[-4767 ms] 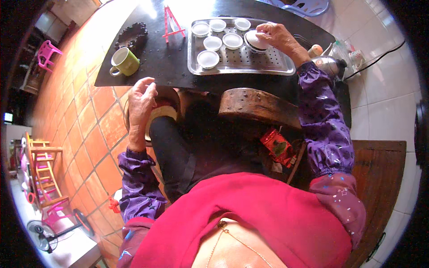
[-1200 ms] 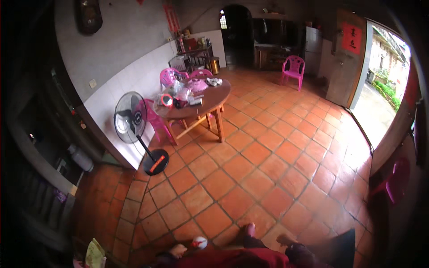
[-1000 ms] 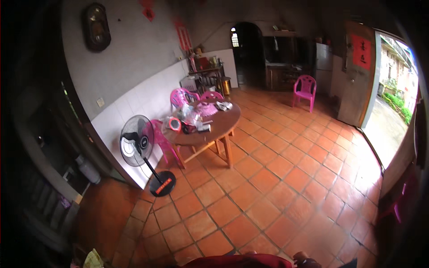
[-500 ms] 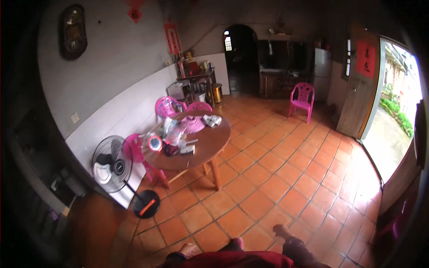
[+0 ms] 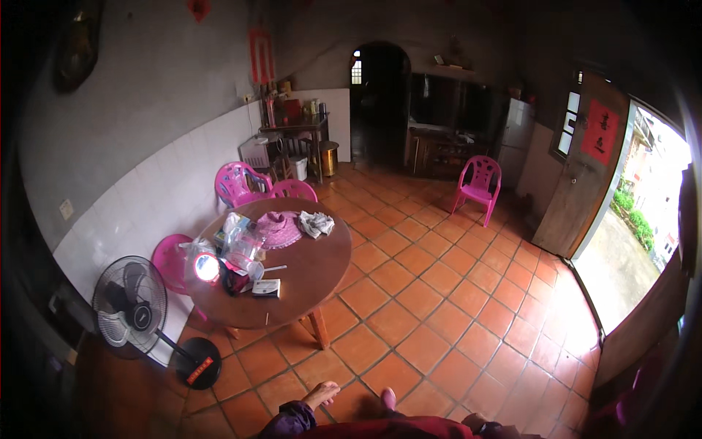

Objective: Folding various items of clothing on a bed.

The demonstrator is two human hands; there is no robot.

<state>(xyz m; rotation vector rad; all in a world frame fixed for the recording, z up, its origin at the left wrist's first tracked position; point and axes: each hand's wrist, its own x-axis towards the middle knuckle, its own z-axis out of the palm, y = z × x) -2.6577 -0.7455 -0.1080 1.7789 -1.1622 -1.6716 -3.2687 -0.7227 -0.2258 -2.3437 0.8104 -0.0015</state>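
Observation:
My left hand (image 5: pixel 321 395), in a dark purple sleeve, hangs low in front of me over the floor. Its fingers are loosely bent and apart, with nothing seen in them. Only a small part of my right hand (image 5: pixel 475 422) shows at the lower edge, with its fingers hidden. Between the hands the tip of a pink shoe (image 5: pixel 388 399) peeks out. Nearest to my left hand stands a round brown table (image 5: pixel 307 274). On it lie a pink hat (image 5: pixel 278 229), a crumpled cloth (image 5: pixel 316 224), clear plastic bags (image 5: pixel 241 245), a round mirror (image 5: pixel 207 268) and a small white-and-dark box (image 5: pixel 266 288).
A black standing fan (image 5: pixel 139 314) is left of the table, near pink plastic chairs (image 5: pixel 238 184). Another pink chair (image 5: pixel 480 186) stands alone further back on the tiled floor (image 5: pixel 431 300). An open wooden door (image 5: pixel 578 183) is at the right; a dark archway (image 5: pixel 378 106) lies behind.
The table and fan appear closer and further left as my view shifts. My left hand has swung forward, while my right hand has drawn back toward the lower edge.

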